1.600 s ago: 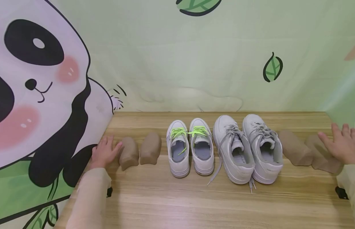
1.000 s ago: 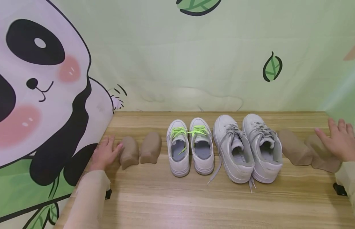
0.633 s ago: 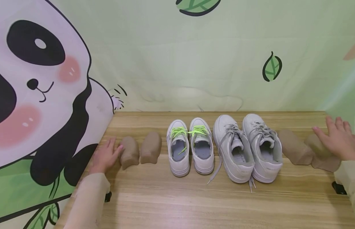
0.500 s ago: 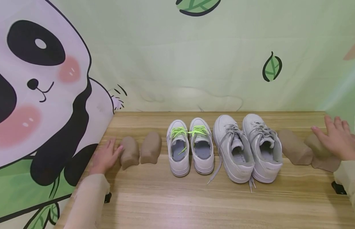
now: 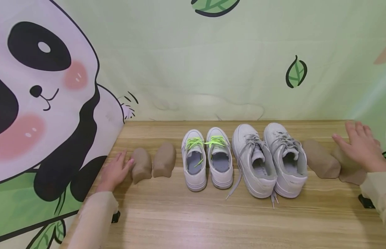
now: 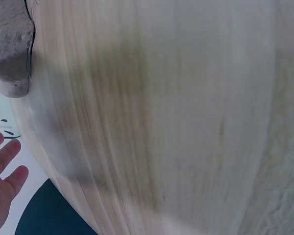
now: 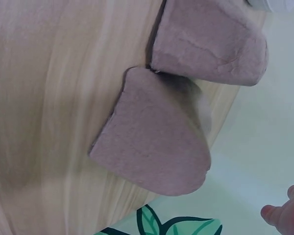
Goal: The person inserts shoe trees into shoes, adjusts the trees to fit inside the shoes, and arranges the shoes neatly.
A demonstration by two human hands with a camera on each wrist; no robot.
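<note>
My left hand [image 5: 113, 172], fingers spread and relaxed, is at the left end of the wooden table, its thumb tip close to a brown molded-pulp shoe insert [image 5: 141, 166]. A second insert [image 5: 164, 159] lies just right of that one. At the right end my right hand [image 5: 363, 148] is open with fingers extended, partly covering the outermost insert [image 5: 351, 171] in the head view. Beside it lies another insert [image 5: 322, 159]. The right wrist view shows this outer insert [image 7: 154, 137] whole, with the hand [image 7: 290, 213] off to its side. Neither hand holds anything.
White sneakers with neon green laces [image 5: 194, 162] stand left of centre. Right of them is a larger white pair with grey laces [image 5: 255, 160], one lace trailing on the table [image 5: 193, 218]. Printed fabric with a panda [image 5: 87, 62] encloses the back and sides.
My right hand has moved left and toward the back, covering more of the outer insert. My left hand has shifted down very slightly. Shoes and inserts stay in place.
</note>
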